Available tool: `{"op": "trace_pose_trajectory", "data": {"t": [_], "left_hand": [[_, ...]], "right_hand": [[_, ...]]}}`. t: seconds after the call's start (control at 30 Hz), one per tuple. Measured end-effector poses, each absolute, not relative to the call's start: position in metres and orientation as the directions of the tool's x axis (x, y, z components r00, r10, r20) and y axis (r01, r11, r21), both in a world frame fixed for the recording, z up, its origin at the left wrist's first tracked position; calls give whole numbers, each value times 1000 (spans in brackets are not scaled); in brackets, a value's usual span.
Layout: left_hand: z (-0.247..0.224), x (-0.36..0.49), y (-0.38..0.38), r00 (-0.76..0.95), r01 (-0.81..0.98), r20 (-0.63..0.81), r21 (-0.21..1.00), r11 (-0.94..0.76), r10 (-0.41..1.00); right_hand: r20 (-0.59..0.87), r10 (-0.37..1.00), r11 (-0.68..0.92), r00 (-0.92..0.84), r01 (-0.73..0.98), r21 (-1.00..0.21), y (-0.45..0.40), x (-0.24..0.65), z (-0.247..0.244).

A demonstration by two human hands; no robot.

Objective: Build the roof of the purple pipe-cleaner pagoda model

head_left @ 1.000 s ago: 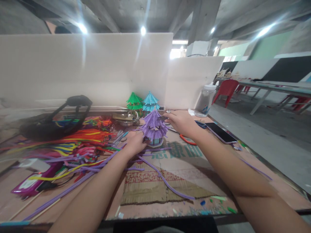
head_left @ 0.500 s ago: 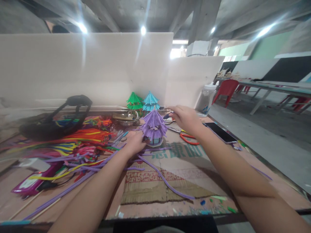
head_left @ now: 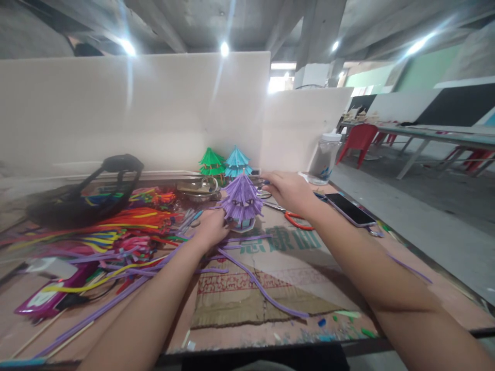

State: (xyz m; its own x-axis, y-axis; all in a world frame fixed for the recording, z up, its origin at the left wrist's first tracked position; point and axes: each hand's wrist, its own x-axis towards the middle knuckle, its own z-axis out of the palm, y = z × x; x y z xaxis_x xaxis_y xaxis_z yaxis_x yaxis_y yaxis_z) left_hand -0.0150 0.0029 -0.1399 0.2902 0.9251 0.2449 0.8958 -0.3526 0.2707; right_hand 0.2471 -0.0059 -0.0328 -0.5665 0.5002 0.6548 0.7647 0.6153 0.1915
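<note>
A small purple pavilion model with a two-tiered roof of fuzzy pipe cleaners stands upright on the cardboard. My left hand is closed at its lower left side, fingertips partly hidden behind the model. Just right of the purple roof, my right hand hovers with its fingers stretched out to the left, and I see nothing held in them. Below that hand lie scissors with orange handles. Behind the purple model are a green pavilion model and a light blue one.
Bundles of coloured pipe cleaners, a magenta glue gun and a black bag-like object crowd the left. A metal bowl sits behind. On the right are a phone and a clear bottle. Loose purple strips cross the cardboard.
My right hand has shifted slightly left, and a small dark item near its fingertips no longer shows there. The left hand stays at the purple model; the whole view has shifted a little.
</note>
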Motion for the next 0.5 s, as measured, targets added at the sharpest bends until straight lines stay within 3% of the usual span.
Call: {"op": "trace_pose_trajectory", "data": {"t": [0.17, 0.5], "left_hand": [[-139, -11, 0, 324, 938, 296, 26, -346, 899], [-138, -11, -1, 329, 941, 289, -24, -337, 899]], "right_hand": [[633, 472, 630, -613, 737, 244, -3, 242, -39], [646, 491, 613, -585, 758, 221, -4, 247, -34]]}}
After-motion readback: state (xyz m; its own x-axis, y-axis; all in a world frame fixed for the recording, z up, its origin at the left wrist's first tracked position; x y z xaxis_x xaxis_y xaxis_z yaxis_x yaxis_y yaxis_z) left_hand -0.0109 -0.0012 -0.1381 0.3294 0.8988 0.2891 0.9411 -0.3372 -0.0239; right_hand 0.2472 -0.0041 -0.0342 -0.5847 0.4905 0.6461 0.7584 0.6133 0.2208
